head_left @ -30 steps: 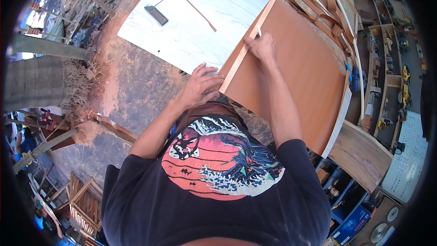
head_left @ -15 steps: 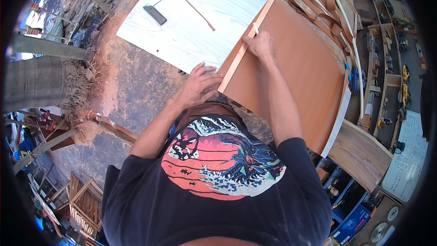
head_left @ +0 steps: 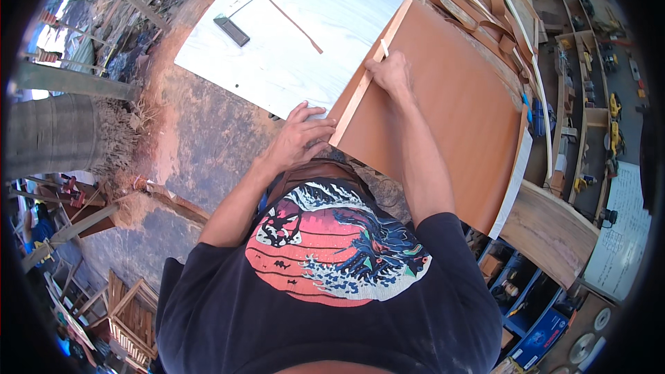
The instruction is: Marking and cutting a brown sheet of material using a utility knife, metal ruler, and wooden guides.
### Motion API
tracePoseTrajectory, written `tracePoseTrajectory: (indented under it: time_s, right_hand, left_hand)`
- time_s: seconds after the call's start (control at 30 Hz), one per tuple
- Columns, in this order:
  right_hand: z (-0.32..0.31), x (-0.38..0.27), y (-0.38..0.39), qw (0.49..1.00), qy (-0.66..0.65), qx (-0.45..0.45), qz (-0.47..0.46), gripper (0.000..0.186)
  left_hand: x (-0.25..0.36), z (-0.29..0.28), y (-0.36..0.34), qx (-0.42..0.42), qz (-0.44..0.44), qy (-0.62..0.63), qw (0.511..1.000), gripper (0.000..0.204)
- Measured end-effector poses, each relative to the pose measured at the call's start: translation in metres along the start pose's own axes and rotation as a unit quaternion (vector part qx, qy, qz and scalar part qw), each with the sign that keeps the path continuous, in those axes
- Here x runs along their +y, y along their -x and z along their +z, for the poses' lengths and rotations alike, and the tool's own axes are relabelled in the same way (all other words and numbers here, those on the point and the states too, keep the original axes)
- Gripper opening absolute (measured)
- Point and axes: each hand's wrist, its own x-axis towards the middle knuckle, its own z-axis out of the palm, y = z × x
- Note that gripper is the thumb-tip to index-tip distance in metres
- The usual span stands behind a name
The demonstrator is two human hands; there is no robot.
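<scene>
- A dark shirt (head_left: 325, 332) with a wave picture on its front is seen nearest.
- The left hand (head_left: 303, 134) is laid flat with fingers slightly spread, its fingertips placed at the near corner of the white board (head_left: 305, 48) and beside the strip's near end.
- The wooden strip (head_left: 353, 108), pale and narrow, is set lengthwise between the white board and the brown board (head_left: 443, 118).
- The right hand (head_left: 392, 73) is curled against the strip farther along, its thumb side touching it; what is pinched cannot be told, as most fingers are hidden.
- A short white stick (head_left: 385, 47) is seen poking out just past that hand.
- On the white board, a thin brown strand (head_left: 294, 23) is laid in a curve, near a square (head_left: 231, 30) with a dark handle.
- Brown bands (head_left: 467, 17) are heaped in loops beyond the brown board.
- Yellow tools (head_left: 615, 137) are kept well apart, at far right.
</scene>
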Motion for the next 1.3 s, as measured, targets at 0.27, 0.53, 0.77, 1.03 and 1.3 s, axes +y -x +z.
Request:
tracePoseTrajectory:
  time_s: [0.27, 0.53, 0.77, 1.03, 1.3]
  right_hand:
    - [-0.005, -0.004, 0.003, 1.000, 0.003, 0.002, 0.001, 0.058]
    - [0.000, 0.000, -0.010, 1.000, 0.006, -0.021, 0.007, 0.058]
    - [-0.006, -0.009, 0.003, 1.000, 0.014, 0.019, 0.005, 0.053]
    - [-0.007, -0.008, -0.002, 0.999, 0.010, -0.029, 0.023, 0.058]
    - [-0.003, -0.003, -0.006, 1.000, 0.007, 0.006, -0.003, 0.051]
  left_hand:
    - [0.000, 0.000, -0.001, 0.000, -0.001, 0.014, 1.000, 0.042]
    - [-0.003, 0.002, 0.001, 0.014, -0.015, 0.036, 0.999, 0.042]
    - [0.000, 0.001, 0.002, 0.012, -0.013, 0.032, 0.999, 0.043]
    - [-0.003, 0.000, 0.001, 0.006, 0.006, 0.015, 1.000, 0.053]
    - [0.000, -0.002, 0.000, 0.010, -0.020, 0.029, 0.999, 0.066]
